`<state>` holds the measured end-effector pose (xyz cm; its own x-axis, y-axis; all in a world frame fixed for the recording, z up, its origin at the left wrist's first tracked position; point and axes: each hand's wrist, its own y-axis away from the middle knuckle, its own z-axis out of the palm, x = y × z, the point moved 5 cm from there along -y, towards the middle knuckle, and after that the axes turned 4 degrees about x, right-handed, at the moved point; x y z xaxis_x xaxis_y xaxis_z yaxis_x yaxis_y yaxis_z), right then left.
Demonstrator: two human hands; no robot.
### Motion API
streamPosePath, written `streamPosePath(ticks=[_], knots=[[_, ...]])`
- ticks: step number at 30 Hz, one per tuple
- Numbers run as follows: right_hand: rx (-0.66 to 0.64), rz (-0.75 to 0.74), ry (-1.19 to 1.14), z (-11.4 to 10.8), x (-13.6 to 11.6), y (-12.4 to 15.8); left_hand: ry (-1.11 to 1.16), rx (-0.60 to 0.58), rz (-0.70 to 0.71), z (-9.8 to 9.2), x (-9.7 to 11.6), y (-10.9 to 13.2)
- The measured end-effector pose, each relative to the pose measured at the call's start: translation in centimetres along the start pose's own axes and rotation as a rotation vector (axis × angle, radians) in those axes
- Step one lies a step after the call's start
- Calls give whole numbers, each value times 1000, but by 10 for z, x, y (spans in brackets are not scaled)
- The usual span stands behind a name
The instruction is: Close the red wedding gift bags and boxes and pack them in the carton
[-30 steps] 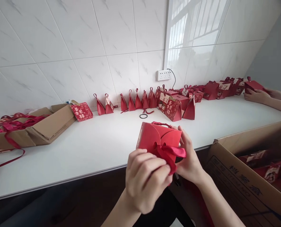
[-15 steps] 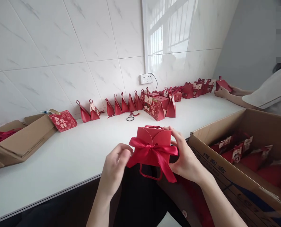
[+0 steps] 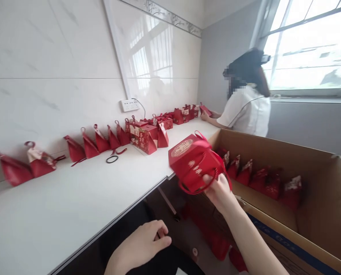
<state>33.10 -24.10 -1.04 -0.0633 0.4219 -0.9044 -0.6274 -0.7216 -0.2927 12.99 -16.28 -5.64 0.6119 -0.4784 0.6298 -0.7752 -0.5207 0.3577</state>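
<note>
A red gift box (image 3: 184,162) with a ribbon and twisted cord handles is in my right hand (image 3: 220,193). My fingers grip it at the lower right, and it hangs tilted between the table edge and the cardboard box, blurred by motion. Gold and white print shows on its faces. Low in the view, my left hand (image 3: 144,242) is above my lap, loosely curled with a gap between thumb and fingers, holding nothing. To the right stands the large cardboard box (image 3: 310,147), with several red gift boxes (image 3: 262,179) inside.
Red gift boxes with loops (image 3: 90,145) line the white table (image 3: 81,206) along the tiled wall. A black ring (image 3: 112,159) lies before them. At the far end a co-worker (image 3: 250,110) holds a red box (image 3: 205,109). A power strip (image 3: 129,105) is on the wall.
My view has turned right. My right hand has carried the gift box toward the cardboard box and tilted it. My left hand has come away from its bow and dropped lower.
</note>
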Motion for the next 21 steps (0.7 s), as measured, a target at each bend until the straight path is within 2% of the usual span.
streamPosePath(ticks=[2, 4, 7, 10, 13, 15, 17, 19, 21], knots=[[-50, 203, -225, -5, 2, 3, -30, -69, 25, 18, 3, -17], [-106, 327, -379, -8, 0, 7, -56, -125, 36, 33, 4, -31], [-122, 369, -454, -13, -6, 10, -82, -181, 55, 45, 6, -44], [-79, 342, -398, -19, -5, 10, -100, -194, 75, 45, 9, -50], [50, 189, -130, -32, 1, 8, -97, -188, 85, 39, 12, -55], [183, -24, 186, -43, -2, 8, -84, -152, 105, 33, 16, -60], [269, -263, 481, -51, -11, 9, -100, -68, 147, 25, 21, -70], [261, -429, 664, -54, -20, 11, -164, 48, 188, 14, 27, -83], [200, -507, 761, -58, -28, 11, -227, 180, 223, 2, 33, -100]])
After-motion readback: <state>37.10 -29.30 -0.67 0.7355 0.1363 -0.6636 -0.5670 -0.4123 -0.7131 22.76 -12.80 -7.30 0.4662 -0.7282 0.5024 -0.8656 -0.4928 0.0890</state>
